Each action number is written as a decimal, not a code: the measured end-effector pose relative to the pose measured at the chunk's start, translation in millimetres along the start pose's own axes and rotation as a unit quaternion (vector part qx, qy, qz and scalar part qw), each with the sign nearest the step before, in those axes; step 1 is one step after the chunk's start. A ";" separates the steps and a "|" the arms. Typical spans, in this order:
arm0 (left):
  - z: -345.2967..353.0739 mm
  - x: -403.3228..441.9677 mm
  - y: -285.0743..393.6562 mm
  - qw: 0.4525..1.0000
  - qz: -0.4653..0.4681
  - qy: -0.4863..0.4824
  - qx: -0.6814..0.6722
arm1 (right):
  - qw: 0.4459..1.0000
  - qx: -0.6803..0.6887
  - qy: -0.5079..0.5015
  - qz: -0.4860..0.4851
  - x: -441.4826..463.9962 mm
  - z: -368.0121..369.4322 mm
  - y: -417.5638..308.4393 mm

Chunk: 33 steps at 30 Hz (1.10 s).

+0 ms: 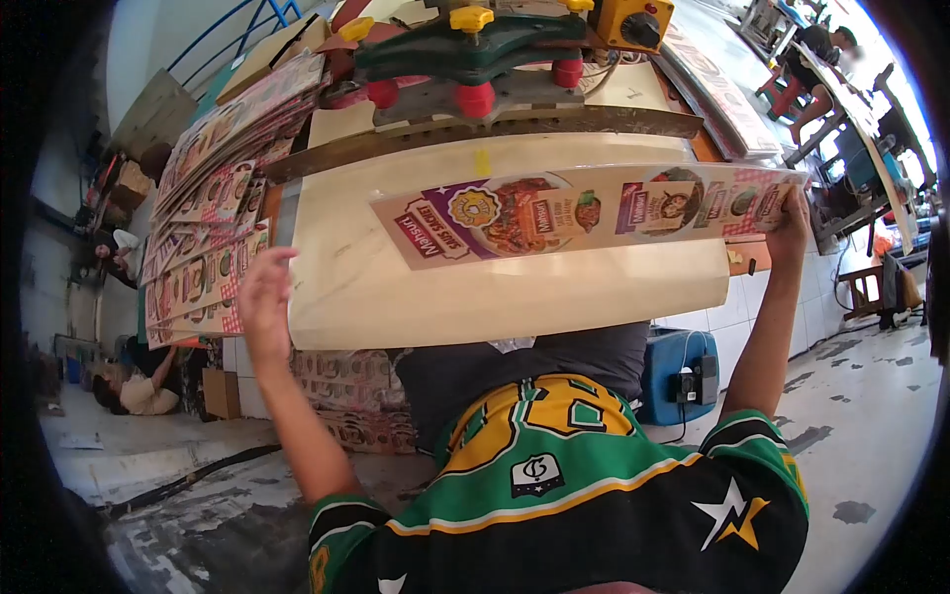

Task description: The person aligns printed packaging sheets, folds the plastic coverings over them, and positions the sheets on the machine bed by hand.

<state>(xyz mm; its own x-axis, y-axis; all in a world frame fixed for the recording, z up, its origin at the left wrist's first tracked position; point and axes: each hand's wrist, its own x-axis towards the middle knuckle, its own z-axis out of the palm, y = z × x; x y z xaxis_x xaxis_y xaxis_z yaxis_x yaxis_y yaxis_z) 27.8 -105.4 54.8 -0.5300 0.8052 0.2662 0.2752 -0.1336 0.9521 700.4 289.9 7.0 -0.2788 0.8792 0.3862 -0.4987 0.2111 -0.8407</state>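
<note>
A long printed strip (584, 213) with food pictures lies at a slant over a large cream sheet (495, 307). My right hand (790, 223) grips the strip's right end, fingers closed on it. At the sheet's left edge, my left hand (265, 297) is raised with its fingers apart and holds nothing. The strip's left end is away from my left hand. Just beyond the strip, a long metal bar (485, 136) crosses the sheet, with a yellow mark below it.
Stacks of printed sheets (213, 208) stand at the left, another stack (722, 94) at the back right. A green clamp with red knobs (470, 49) sits behind the bar. A blue container (680, 366) is below right. People sit at far left and far right.
</note>
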 end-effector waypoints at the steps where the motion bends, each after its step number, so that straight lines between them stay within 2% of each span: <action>1: 15.6 5.7 2.2 0.998 -0.009 -0.051 0.020 | 1.000 -0.011 0.007 0.005 1.9 6.0 7.0; 4: 61.5 22.3 -0.2 0.997 0.002 -0.061 0.048 | 1.000 -0.002 0.016 0.013 5.9 9.2 30.7; 7: 88.0 31.3 -10.5 0.997 0.042 -0.056 0.032 | 0.997 -0.021 0.069 0.036 -0.5 17.9 43.2; 10: 106.9 33.1 -10.8 0.997 -0.022 -0.071 -0.037 | 0.995 -0.061 0.072 0.037 -8.7 16.1 42.3; 12: 117.5 34.8 -6.8 0.999 0.013 -0.006 -0.047 | 0.996 -0.051 0.057 0.040 -11.7 14.0 42.4; 16: 121.9 41.0 12.6 0.998 0.045 -0.014 -0.053 | 0.997 -0.023 0.055 0.046 -11.8 -2.5 49.9; 18: 122.3 39.7 17.1 0.994 0.087 0.060 -0.007 | 0.996 -0.031 0.058 0.056 -15.5 -19.2 58.0; 20: 124.1 37.9 13.5 0.991 0.114 0.074 -0.011 | 0.997 -0.011 0.017 0.069 -19.5 -29.0 68.8; 21: 126.0 35.2 13.4 0.986 0.124 0.106 -0.034 | 0.996 -0.041 -0.003 0.080 -20.5 -39.2 72.3; 23: 126.9 33.4 2.3 0.969 0.134 0.164 -0.129 | 0.993 -0.052 -0.028 0.102 -22.1 2.1 53.4; 24: 126.6 31.8 1.8 0.968 0.136 0.164 -0.131 | 0.989 -0.063 -0.052 0.127 -21.7 25.6 46.2; 26: 127.0 26.2 -0.4 0.930 0.092 0.246 -0.256 | 0.988 -0.066 -0.076 0.116 -18.9 37.0 43.6; 28: 121.9 25.0 -10.7 0.921 0.092 0.245 -0.290 | 0.987 -0.055 -0.072 0.135 -19.3 37.1 43.4; 30: 116.1 22.4 -21.8 0.896 0.077 0.296 -0.323 | 0.985 -0.070 -0.070 0.139 -18.5 30.3 44.7; 31: 114.4 15.9 -13.6 0.901 0.061 0.254 -0.346 | 0.986 -0.067 -0.066 0.136 -18.4 29.6 46.5; 32: 100.1 15.6 -20.1 0.902 0.060 0.252 -0.346 | 0.987 -0.064 -0.062 0.133 -18.8 28.8 47.9; 33: 73.6 19.6 -31.5 0.829 0.022 0.286 -0.480 | 0.987 -0.063 -0.060 0.133 -19.9 29.4 46.7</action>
<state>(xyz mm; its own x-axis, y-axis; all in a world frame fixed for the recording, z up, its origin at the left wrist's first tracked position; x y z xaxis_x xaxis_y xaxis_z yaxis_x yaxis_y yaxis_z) 67.8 -42.8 19.0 -0.9052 0.4191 0.0704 -0.3157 -0.7741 0.5487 658.5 269.7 -28.8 -0.4852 0.8555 0.1809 -0.2913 0.0370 -0.9559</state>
